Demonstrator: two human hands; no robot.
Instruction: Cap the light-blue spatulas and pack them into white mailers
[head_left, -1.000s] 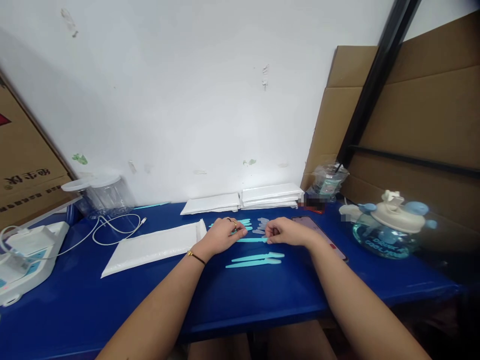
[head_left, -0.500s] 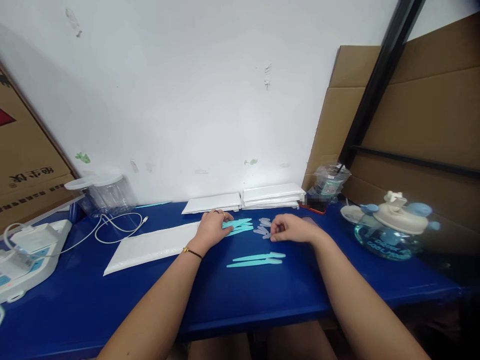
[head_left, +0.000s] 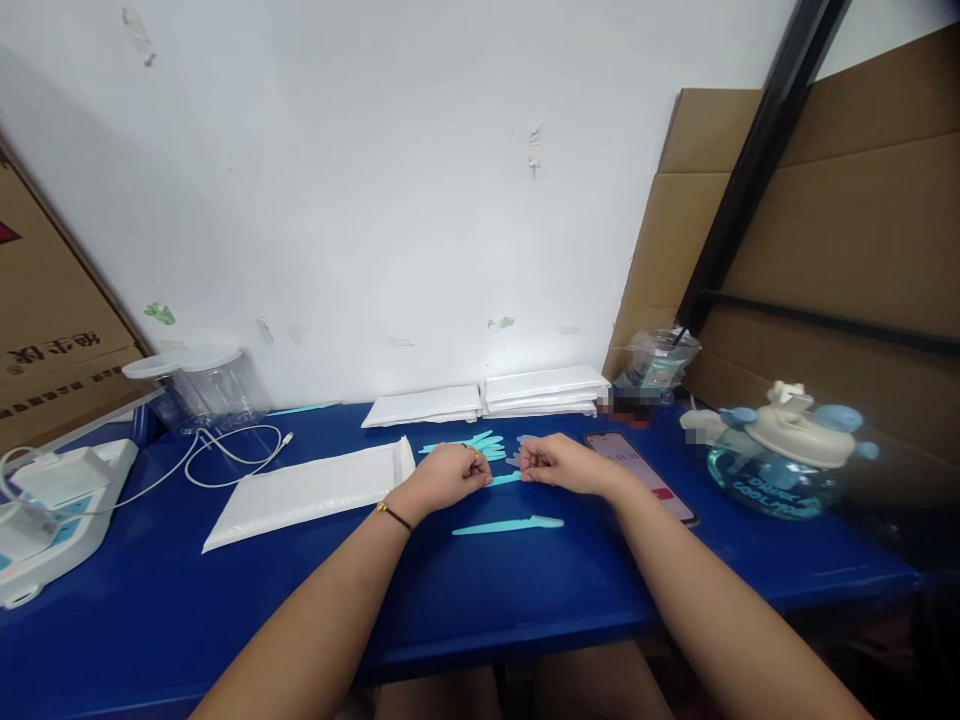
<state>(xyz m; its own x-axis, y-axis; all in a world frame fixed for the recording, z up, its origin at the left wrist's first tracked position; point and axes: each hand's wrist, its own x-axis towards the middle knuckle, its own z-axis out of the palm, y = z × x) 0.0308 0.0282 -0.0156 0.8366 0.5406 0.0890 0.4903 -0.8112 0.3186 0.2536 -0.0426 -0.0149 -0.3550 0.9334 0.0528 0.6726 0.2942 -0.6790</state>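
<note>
A turquoise eyebrow razor spans the gap between my two hands. Closed fingers of my left hand grip its left end. My right hand pinches at its right end; whether a cap is in those fingers is hidden. Just beyond lies a pile of similar razors, partly behind my left hand. Several translucent caps sit mostly covered by my right hand. Nearer me, a single razor rests flat on the blue table.
A white padded envelope lies left of my hands, and stacked envelopes line the wall. To the right are a phone and a blue water jug. A power strip, cable and clear jars stand left.
My left hand has come off the razor pile toward me, and my right hand has left the caps; both now meet at one razor. One of the two razors in front has gone from its spot.
</note>
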